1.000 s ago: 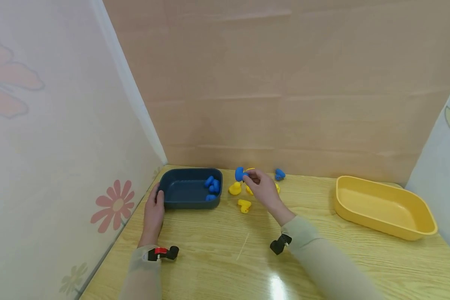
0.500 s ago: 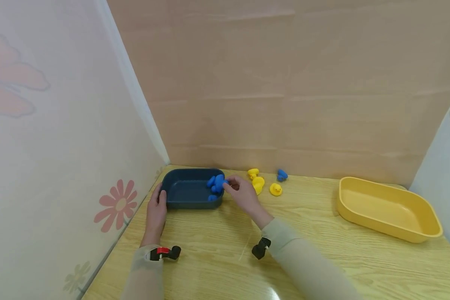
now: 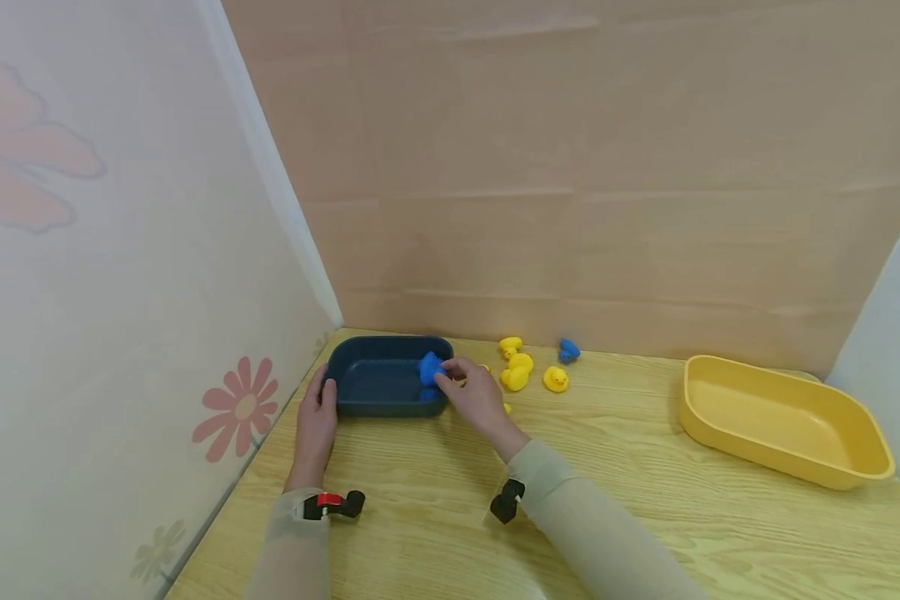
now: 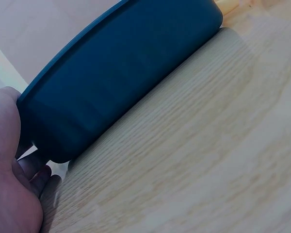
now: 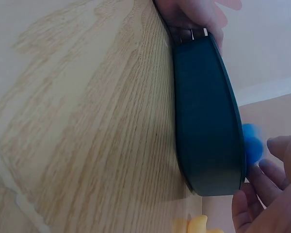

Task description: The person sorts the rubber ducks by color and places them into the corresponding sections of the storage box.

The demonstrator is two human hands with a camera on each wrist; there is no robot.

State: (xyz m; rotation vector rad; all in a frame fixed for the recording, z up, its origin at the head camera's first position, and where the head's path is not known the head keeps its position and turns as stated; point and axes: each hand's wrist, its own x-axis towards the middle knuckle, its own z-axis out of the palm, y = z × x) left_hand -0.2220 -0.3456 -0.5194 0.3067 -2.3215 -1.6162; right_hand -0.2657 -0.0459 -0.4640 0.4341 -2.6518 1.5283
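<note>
The blue duck (image 3: 431, 368) you are handling is at the right end of the dark blue tray (image 3: 378, 383), just inside the rim, with another blue toy (image 3: 429, 395) lying nearer you on the tray floor. Your right hand (image 3: 482, 402) reaches over the tray's right edge; its thumb and fingers stand apart, a gap showing between thumb and duck in the right wrist view, though you cannot tell whether a fingertip touches it. Your left hand (image 3: 317, 425) grips the tray's left end. At the far right, the yellow tray (image 3: 783, 417) sits well apart. The duck is plain bright blue and rounded, smeared by blur in the right wrist view, so which way it faces cannot be told. Right of your tray you have a loose group of yellow ducks (image 3: 556, 380), some partly hidden by your right hand, and a far blue duck (image 3: 568, 351) near the backdrop (image 3: 487, 183). The dark tray's far edge sits close to that backdrop, and the left wall (image 3: 157, 275) slants past your left hand. Wood-grained table (image 3: 405, 517) stretches on the near side and between the two trays.
</note>
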